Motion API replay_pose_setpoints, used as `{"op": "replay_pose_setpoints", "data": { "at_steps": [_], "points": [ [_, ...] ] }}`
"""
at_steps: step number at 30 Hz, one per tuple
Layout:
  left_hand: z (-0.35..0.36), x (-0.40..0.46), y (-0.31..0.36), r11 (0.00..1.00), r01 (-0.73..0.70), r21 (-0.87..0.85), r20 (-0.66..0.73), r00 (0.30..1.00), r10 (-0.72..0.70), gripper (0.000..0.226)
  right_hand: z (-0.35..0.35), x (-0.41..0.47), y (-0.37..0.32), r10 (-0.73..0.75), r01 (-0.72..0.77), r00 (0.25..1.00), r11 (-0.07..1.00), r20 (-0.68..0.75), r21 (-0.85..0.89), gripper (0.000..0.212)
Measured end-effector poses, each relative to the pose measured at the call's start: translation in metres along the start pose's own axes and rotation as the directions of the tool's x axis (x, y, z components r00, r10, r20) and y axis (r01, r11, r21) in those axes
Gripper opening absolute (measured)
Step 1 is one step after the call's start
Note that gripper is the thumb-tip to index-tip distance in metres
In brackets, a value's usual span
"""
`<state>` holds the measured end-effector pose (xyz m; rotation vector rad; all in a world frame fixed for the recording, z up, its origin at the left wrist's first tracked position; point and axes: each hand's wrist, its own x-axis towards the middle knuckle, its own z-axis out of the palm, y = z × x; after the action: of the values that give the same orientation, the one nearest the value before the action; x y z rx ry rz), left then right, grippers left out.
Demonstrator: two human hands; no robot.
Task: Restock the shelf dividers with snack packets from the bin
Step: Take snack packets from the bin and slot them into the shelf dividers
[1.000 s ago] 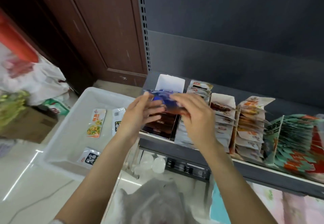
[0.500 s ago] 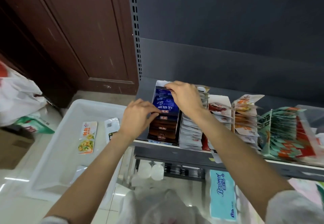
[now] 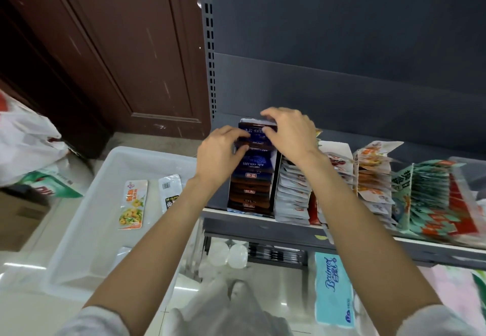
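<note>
A white divider box (image 3: 276, 177) at the left end of the shelf holds a row of dark blue and brown snack packets (image 3: 251, 177). My left hand (image 3: 219, 152) and my right hand (image 3: 290, 133) both pinch the rearmost blue packet (image 3: 256, 135) at the back of that row, fingers curled on its edges. The white plastic bin (image 3: 86, 233) stands on the floor to the left. In it lie a yellow-orange packet (image 3: 132, 204), a silver-black packet (image 3: 170, 192), and part of another by my left forearm.
More divider boxes run right along the shelf (image 3: 289, 224): silver packets (image 3: 293, 196), orange-white packets (image 3: 373, 177), green-red packets (image 3: 436, 196). A brown door (image 3: 118, 46) is at left, white bags (image 3: 26, 141) beside it. A blue tissue pack (image 3: 332, 288) lies below the shelf.
Both hands carried the blue packet from above the shelf front into the left divider box, then moved toward the back of the row. The camera tilted and drew closer.
</note>
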<state>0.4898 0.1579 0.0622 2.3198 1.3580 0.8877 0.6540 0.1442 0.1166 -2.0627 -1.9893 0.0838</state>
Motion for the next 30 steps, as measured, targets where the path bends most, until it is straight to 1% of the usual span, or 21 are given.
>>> {"op": "replay_pose_setpoints", "data": {
  "at_steps": [2,5,7,9,11,13,15,16,17,19,20,21,23,25,27,28,30],
  "points": [
    [-0.004,-0.003,0.003,0.993,0.098,-0.066,0.019,0.995,-0.097,0.032,-0.009,-0.011,0.007,0.018,-0.009,0.997,0.992,-0.072,0.123,0.032],
    [-0.015,-0.016,0.007,0.965,0.198,-0.174,0.004,0.98,-0.201,0.032,-0.012,-0.036,0.006,0.009,0.061,0.976,0.947,-0.217,0.316,0.031],
    [-0.027,-0.029,0.011,0.925,0.239,-0.295,-0.06,0.962,-0.267,0.026,-0.013,-0.059,-0.007,0.008,0.122,0.953,0.905,-0.303,0.407,0.029],
    [-0.043,-0.047,0.011,0.87,0.266,-0.415,-0.159,0.92,-0.357,0.018,-0.012,-0.084,-0.029,0.007,0.173,0.94,0.851,-0.34,0.495,0.026],
    [-0.06,-0.07,0.003,0.838,0.275,-0.471,-0.274,0.858,-0.435,0.009,-0.005,-0.105,-0.057,-0.025,0.213,0.947,0.797,-0.322,0.566,0.025],
    [-0.074,-0.099,-0.018,0.818,0.308,-0.486,-0.35,0.789,-0.505,0.005,0.011,-0.12,-0.086,-0.091,0.223,0.968,0.746,-0.235,0.628,0.026],
    [-0.085,-0.129,-0.049,0.784,0.398,-0.477,-0.339,0.74,-0.581,0.004,0.037,-0.128,-0.112,-0.176,0.198,0.979,0.739,-0.099,0.644,0.025],
    [-0.091,-0.144,-0.067,0.765,0.458,-0.453,-0.296,0.732,-0.614,0.004,0.052,-0.13,-0.125,-0.211,0.163,0.977,0.751,-0.001,0.639,0.026],
    [-0.094,-0.159,-0.088,0.755,0.525,-0.393,-0.228,0.739,-0.633,0.005,0.069,-0.13,-0.137,-0.234,0.113,0.965,0.773,0.115,0.625,0.028],
    [-0.096,-0.188,-0.132,0.752,0.639,-0.158,-0.016,0.76,-0.65,0.011,0.102,-0.128,-0.157,-0.254,0.045,0.912,0.842,0.322,0.538,0.034],
    [-0.094,-0.202,-0.154,0.748,0.663,-0.02,0.099,0.746,-0.658,0.016,0.119,-0.126,-0.166,-0.254,0.039,0.884,0.876,0.392,0.481,0.037],
    [-0.09,-0.214,-0.174,0.749,0.654,0.109,0.204,0.723,-0.66,0.024,0.136,-0.123,-0.176,-0.25,0.04,0.862,0.901,0.441,0.431,0.038],
    [-0.08,-0.229,-0.204,0.777,0.558,0.292,0.397,0.668,-0.629,0.042,0.167,-0.116,-0.193,-0.218,0.043,0.831,0.943,0.512,0.331,0.041],
    [-0.065,-0.233,-0.223,0.833,0.399,0.383,0.558,0.619,-0.553,0.052,0.194,-0.104,-0.208,-0.134,0.041,0.804,0.984,0.58,0.172,0.044],
    [-0.048,-0.233,-0.236,0.889,0.25,0.384,0.672,0.584,-0.455,0.057,0.208,-0.093,-0.22,-0.036,0.096,0.76,0.994,0.649,-0.056,0.045],
    [-0.041,-0.233,-0.241,0.906,0.198,0.374,0.708,0.571,-0.416,0.059,0.212,-0.091,-0.223,0.003,0.146,0.74,0.975,0.672,-0.165,0.045],
    [-0.029,-0.234,-0.249,0.924,0.106,0.367,0.758,0.542,-0.364,0.065,0.216,-0.094,-0.225,0.044,0.26,0.703,0.913,0.71,-0.315,0.048]
  ]
}}
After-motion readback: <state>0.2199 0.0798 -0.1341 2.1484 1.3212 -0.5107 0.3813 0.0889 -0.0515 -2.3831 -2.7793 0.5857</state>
